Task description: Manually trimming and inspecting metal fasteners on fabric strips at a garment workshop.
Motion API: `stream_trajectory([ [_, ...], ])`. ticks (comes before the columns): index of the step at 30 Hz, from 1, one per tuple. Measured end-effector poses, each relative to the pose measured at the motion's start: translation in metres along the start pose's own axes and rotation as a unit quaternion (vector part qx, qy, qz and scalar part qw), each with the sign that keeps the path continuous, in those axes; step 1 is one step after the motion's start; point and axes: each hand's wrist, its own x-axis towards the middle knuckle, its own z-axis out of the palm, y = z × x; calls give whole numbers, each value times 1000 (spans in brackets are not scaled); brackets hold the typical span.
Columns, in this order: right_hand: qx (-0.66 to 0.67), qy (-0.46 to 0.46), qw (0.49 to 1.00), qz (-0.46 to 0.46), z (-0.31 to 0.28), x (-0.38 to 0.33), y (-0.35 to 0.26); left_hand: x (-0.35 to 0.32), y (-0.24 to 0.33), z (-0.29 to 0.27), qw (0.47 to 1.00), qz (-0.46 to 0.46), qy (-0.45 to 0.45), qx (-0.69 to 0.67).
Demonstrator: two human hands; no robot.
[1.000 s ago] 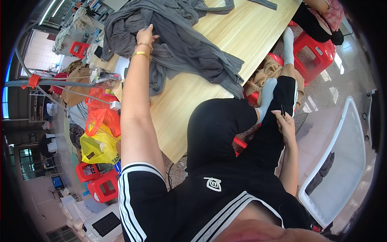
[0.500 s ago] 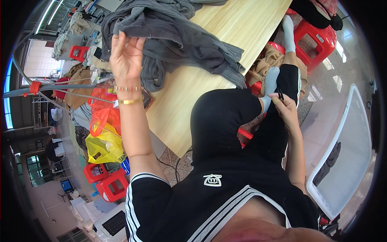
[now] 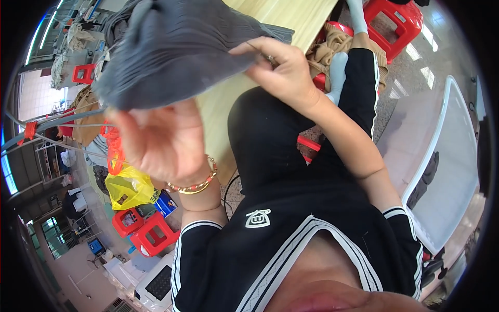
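A dark grey ribbed knit garment is lifted toward me, its near edge stretched between my hands. My left hand, blurred by motion and wearing bracelets, pinches that edge at its left corner. At the right end of the edge, my right hand has its thumb and forefinger closed on the cloth. A small dark thing shows among the right fingers, too small to make out. More of the garment lies behind on the pale wooden table.
Left of me are a yellow plastic bag, an orange bag and red stools. A white bin holding dark cloth stands at right. Tan knit cloth and another red stool are beyond my leg.
My right hand has come up from beside my leg to the garment's edge. My left hand has drawn the cloth nearer and lower, and its edge is now spread between both hands.
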Motion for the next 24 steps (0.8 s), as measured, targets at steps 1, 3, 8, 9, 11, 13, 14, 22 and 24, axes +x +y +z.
stream_trajectory([
  [1, 52, 57, 997, 18, 2, 0, -2, -3, 5, 4, 999, 20, 27, 11],
  [3, 90, 81, 991, 48, -19, -3, -2, -10, 11, -7, 995, 66, 40, 55],
  [8, -35, -49, 995, 74, -68, -3, -20, -2, 15, -57, 953, 63, 21, 294],
  [9, 74, -2, 987, 144, -63, 2, -34, 3, 5, -66, 928, 75, 66, 358],
  [11, 85, 6, 986, 144, -55, 22, -57, 16, -19, -60, 882, 42, 63, 466],
  [13, 105, -63, 980, 159, -46, 37, -74, 35, -29, -52, 876, 59, 7, 479],
  [14, 101, -72, 976, 181, -40, 40, -75, 44, -28, -50, 868, 80, -9, 491],
  [22, 282, 100, 949, 104, -70, 66, -62, 66, -37, -88, 749, 49, -31, 660],
  [24, 361, 90, 926, 64, -83, 74, -56, 47, -50, -118, 551, -65, -91, 827],
])
